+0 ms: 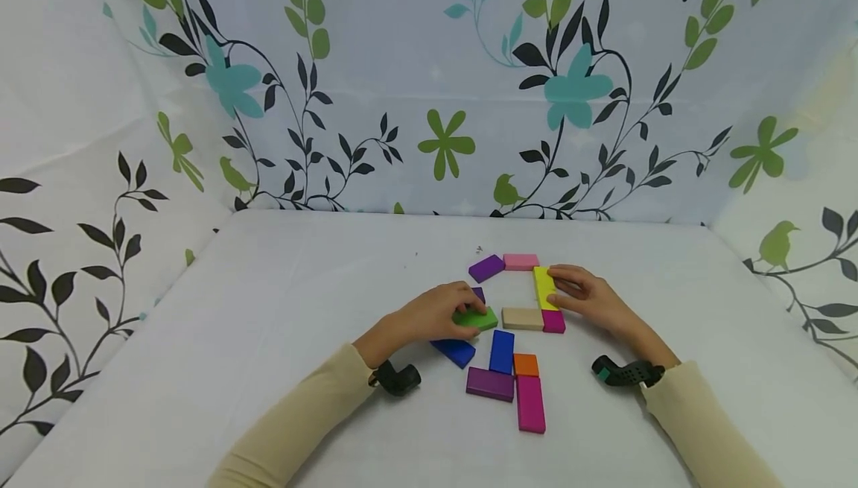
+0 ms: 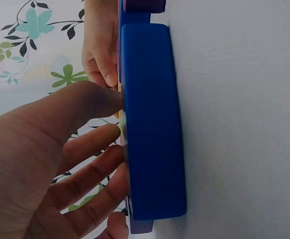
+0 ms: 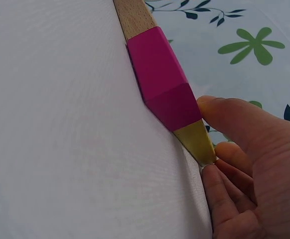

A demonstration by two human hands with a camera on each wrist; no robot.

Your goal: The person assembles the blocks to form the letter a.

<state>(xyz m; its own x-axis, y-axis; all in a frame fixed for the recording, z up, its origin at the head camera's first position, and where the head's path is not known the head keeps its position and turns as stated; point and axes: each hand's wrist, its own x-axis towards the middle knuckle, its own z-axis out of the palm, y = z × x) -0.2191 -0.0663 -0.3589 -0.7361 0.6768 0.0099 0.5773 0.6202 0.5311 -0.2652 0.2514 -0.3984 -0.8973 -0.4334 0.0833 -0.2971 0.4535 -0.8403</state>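
My left hand (image 1: 442,313) holds a green block (image 1: 484,319) between thumb and fingers, just above the blue block (image 1: 456,352). In the left wrist view that blue block (image 2: 152,122) stands in front and hides most of the green one. A purple block (image 1: 479,294) shows partly behind the fingers. At the right, my right hand (image 1: 590,296) holds a yellow block (image 1: 544,288) along its right side with thumb and fingertips. The yellow block's near end meets a short magenta block (image 1: 553,322), also large in the right wrist view beside my thumb.
A beige block (image 1: 523,318) lies left of the short magenta one. Behind are a pink block (image 1: 520,262) and a purple block (image 1: 486,268). Nearer lie a blue block (image 1: 501,352), an orange block (image 1: 526,365), a purple block (image 1: 490,384) and a long magenta block (image 1: 531,404).
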